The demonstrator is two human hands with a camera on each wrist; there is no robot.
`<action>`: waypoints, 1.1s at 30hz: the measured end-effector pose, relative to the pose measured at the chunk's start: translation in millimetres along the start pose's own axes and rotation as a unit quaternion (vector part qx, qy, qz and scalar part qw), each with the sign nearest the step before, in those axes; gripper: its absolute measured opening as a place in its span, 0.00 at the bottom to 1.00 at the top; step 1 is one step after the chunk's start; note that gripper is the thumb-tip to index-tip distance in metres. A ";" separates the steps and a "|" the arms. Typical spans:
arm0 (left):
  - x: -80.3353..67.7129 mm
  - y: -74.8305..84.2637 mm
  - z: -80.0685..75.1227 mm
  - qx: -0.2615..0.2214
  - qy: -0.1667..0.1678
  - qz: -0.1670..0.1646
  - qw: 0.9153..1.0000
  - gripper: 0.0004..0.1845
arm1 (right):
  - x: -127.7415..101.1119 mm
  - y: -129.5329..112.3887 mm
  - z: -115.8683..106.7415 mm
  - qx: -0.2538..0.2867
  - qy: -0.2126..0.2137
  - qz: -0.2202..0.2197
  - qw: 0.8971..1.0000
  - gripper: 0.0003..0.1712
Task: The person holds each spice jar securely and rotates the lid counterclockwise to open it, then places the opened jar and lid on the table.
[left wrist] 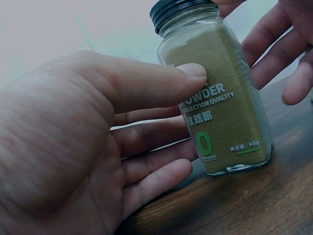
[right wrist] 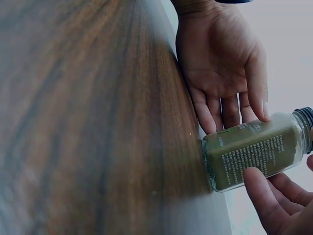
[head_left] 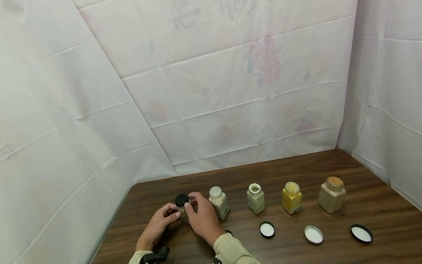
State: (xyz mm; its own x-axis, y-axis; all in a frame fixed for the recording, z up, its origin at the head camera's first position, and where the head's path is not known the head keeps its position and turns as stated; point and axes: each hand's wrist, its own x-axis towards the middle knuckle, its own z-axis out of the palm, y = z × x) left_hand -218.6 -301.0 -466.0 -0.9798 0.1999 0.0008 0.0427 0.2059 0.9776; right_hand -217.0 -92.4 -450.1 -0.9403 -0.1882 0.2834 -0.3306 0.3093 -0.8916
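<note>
A square glass spice jar of olive-brown powder [left wrist: 220, 88] with a black screw cap [head_left: 181, 200] stands at the table's left. My left hand [head_left: 157, 224] holds it, the thumb on the printed front and the fingers reaching behind. On the jar's other side is my right hand [head_left: 205, 216], its thumb [right wrist: 261, 191] by the back label. The right fingers [left wrist: 274, 44] are spread loosely and stand apart from the glass in the left wrist view. Just right of that hand is a jar of pale powder [head_left: 220, 205] with a white perforated top.
Farther right stand a pale green jar [head_left: 256, 201], a yellow one [head_left: 291, 201] and a larger beige one [head_left: 330, 198], all without outer lids. Before them lie upturned lids [head_left: 267, 229], [head_left: 313, 234], [head_left: 361, 233]. Another lid [head_left: 229, 232] is partly behind my right wrist. White sheeting [head_left: 230, 110] hangs behind the table.
</note>
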 end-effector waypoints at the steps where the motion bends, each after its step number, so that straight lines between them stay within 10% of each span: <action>1: -0.1 0.0 0.0 0.000 -0.001 0.000 1.000 0.17 | -0.2 0.0 0.1 -0.001 0.003 -0.002 1.000 0.17; 33: -0.1 0.3 0.4 0.002 -0.003 0.003 1.000 0.13 | -1.3 -6.3 1.9 -0.052 0.000 0.017 0.999 0.30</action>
State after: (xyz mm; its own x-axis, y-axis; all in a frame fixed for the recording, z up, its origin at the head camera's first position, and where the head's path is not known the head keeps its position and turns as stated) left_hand -218.5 -300.5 -465.8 -0.9783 0.2071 0.0050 0.0491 0.2084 0.9768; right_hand -213.5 -95.9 -445.5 -0.9510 -0.1760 0.2544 -0.3058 0.4108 -0.8589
